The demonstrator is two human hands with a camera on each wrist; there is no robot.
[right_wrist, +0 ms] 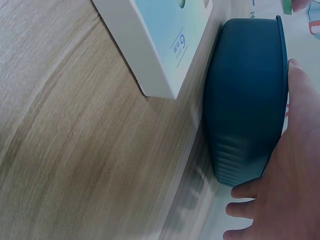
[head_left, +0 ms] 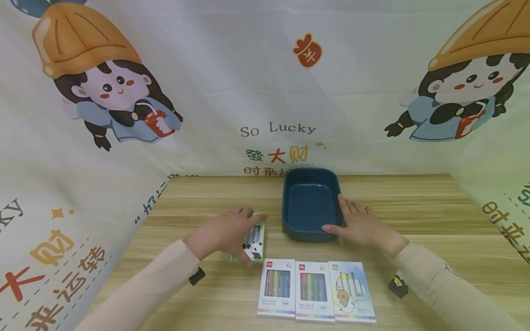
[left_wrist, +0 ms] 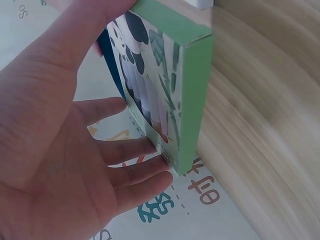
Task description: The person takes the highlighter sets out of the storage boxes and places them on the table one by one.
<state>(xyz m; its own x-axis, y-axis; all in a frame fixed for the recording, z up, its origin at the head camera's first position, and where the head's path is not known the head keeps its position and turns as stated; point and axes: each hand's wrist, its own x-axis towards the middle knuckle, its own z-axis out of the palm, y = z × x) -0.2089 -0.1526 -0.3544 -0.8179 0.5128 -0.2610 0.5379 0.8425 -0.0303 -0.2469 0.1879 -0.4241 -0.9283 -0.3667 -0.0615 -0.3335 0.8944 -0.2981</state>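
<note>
My left hand (head_left: 225, 232) spans a green box of markers (head_left: 253, 243) with a panda on its front. The left wrist view shows its thumb at one end of the marker box (left_wrist: 192, 100) and the fingertips at the other end, pinching it. At the right side of a dark blue plastic bin (head_left: 312, 207), my right hand (head_left: 358, 223) rests with straight fingers along the wall and the thumb at the front corner of the rim. In the right wrist view the hand (right_wrist: 290, 185) touches the outer wall of the bin (right_wrist: 245, 100).
Three white boxes of pens stand in a row near the front: a left one (head_left: 276, 289), a middle one (head_left: 314, 292) and a right one (head_left: 352, 292) with a bear picture. A printed cloth (head_left: 215, 69) hangs behind the wooden table (head_left: 414, 207).
</note>
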